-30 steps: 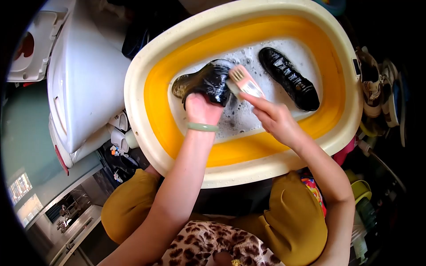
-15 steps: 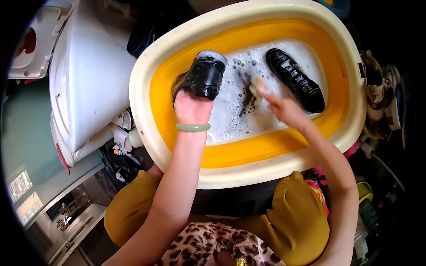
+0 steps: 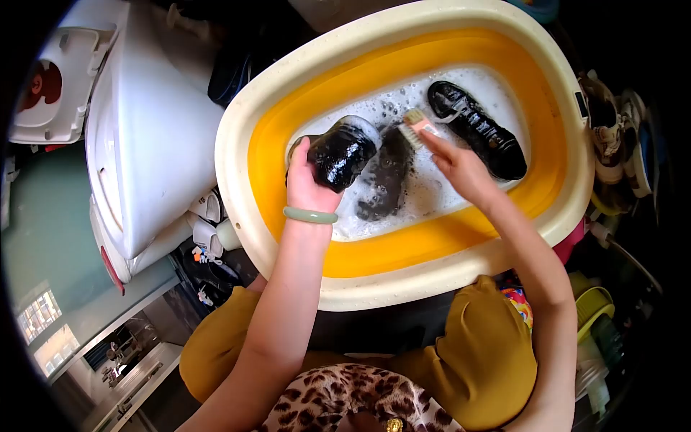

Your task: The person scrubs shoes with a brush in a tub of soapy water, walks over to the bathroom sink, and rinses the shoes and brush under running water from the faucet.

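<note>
My left hand (image 3: pixel 311 180), with a pale green bangle at its wrist, is closed around a wet black shoe (image 3: pixel 344 157) above the left part of the basin. Suds cling to the shoe's upper end. A scrub brush (image 3: pixel 419 129) with pale bristles is in my right hand (image 3: pixel 464 171), to the right of that shoe and apart from it. A second black shoe (image 3: pixel 479 131), with laces, lies in the foamy water (image 3: pixel 432 189) on the right. Between the two shoes the foam has parted over dark water.
The yellow basin has a cream rim (image 3: pixel 403 289) close to my knees. At the left stands a white toilet (image 3: pixel 155 144). More shoes (image 3: pixel 633 144) are beyond the basin's right side. White sandals (image 3: pixel 207 236) lie near the toilet base.
The held shoe has come down and turned, its suds-covered end now pointing to the upper right. The brush hand has shifted slightly. The dark gap in the foam has widened.
</note>
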### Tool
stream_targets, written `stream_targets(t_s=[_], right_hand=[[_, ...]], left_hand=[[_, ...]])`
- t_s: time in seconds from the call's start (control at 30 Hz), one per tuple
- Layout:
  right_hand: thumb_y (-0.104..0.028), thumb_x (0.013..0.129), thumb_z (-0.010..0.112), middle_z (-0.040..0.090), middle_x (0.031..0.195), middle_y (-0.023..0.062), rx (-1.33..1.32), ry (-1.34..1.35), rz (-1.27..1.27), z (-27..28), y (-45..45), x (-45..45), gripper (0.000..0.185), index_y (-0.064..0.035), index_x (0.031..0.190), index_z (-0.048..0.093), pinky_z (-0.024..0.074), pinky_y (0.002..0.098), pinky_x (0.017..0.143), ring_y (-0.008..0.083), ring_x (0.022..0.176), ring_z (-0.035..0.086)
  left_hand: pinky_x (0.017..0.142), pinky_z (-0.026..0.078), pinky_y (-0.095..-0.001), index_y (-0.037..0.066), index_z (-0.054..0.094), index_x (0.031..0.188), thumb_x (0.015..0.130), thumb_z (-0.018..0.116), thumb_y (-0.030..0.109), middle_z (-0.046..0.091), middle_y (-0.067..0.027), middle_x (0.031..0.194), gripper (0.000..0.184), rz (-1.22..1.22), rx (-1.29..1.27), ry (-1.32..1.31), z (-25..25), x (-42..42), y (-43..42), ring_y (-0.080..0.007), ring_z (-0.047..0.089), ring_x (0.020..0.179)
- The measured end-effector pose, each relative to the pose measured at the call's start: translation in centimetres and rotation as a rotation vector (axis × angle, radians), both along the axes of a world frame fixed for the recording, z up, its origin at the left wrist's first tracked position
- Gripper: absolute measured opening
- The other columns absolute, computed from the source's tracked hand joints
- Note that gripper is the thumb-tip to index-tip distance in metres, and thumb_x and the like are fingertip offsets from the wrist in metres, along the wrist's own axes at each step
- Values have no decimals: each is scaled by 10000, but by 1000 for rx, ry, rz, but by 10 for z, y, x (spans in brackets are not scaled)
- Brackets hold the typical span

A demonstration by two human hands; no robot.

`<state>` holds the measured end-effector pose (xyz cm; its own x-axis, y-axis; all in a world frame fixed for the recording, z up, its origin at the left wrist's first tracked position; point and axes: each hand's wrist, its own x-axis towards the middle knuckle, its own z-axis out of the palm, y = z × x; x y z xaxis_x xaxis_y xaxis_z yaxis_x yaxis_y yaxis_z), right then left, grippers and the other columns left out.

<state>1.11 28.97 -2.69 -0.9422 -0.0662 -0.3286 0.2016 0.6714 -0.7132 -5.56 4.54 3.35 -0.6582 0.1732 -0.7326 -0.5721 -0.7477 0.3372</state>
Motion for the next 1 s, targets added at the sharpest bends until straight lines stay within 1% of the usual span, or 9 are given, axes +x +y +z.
stream_targets(t_s=[0.1, 0.27, 0.37, 0.47, 0.63, 0.73, 0.83, 0.9, 1.0], right_hand=[[-162, 896, 521, 623, 1077, 97, -424, 69, -91, 56, -34, 21, 422, -241, 1305, 448, 469, 263, 721, 146, 775, 592], [-157, 872, 543, 633, 986, 146, -307, 134, 77, 44, -44, 15, 440, -263, 1289, 454, 502, 343, 764, 277, 855, 639], [-139, 879, 531, 639, 1004, 130, -152, 134, -113, -2, -8, -19, 411, -243, 1273, 480, 492, 272, 714, 198, 777, 643], [-145, 891, 513, 642, 1030, 97, -380, 49, -61, 49, -14, 7, 401, -239, 1280, 480, 471, 262, 726, 112, 756, 586], [-170, 893, 509, 642, 955, 112, -307, 23, -15, 4, -37, 11, 396, -261, 1277, 476, 465, 284, 718, 176, 713, 592], [-178, 898, 510, 627, 877, 76, -331, 33, -122, -1, -13, -7, 355, -170, 1253, 508, 447, 252, 642, 118, 621, 474], [-170, 890, 521, 649, 873, 127, -476, 313, 49, 35, -44, 22, 369, -225, 1255, 510, 475, 327, 669, 193, 674, 593], [-153, 878, 528, 621, 967, 186, -112, -100, 60, 11, -33, 6, 361, -234, 1231, 529, 472, 325, 750, 281, 820, 630], [-129, 880, 515, 611, 1016, 183, -294, -2, -48, -4, -12, -1, 340, -204, 1210, 546, 466, 305, 761, 276, 862, 625]], left_hand=[[993, 362, -443, -9, 476, 1179, 928, 355, 288, 543, -171, 1169, 407, 51, -80, 17, 2, 5, 15, -306, 513, 1093], [902, 423, -377, 40, 514, 1075, 906, 457, 208, 581, -90, 1079, 245, 34, -252, 75, 5, 26, 45, -214, 543, 1006], [761, 491, -336, -3, 538, 1013, 866, 528, 130, 608, -95, 951, 198, 11, -432, 191, -10, 32, 43, -200, 596, 832], [680, 493, -291, -15, 564, 944, 869, 532, 137, 604, -80, 891, 173, -43, -617, 177, -3, 39, 37, -156, 586, 752], [438, 330, -201, 40, 595, 883, 879, 541, 184, 565, 19, 717, 154, -80, -728, 47, -11, 54, 53, -32, 451, 534], [430, 288, -199, 67, 572, 808, 875, 554, 207, 520, 38, 675, 157, -132, -771, 154, -8, 50, 46, -31, 393, 506], [438, 270, -200, 71, 555, 768, 854, 581, 312, 502, 35, 666, 257, -406, -1053, 107, -32, 55, 21, -37, 368, 506], [413, 247, -222, 65, 554, 749, 844, 583, 350, 477, 36, 615, 302, -416, -1077, 91, -42, 67, 23, -43, 343, 469], [436, 284, -226, 52, 544, 728, 840, 584, 383, 481, 18, 620, 352, -656, -1131, 87, -24, 67, 19, -62, 363, 485]])
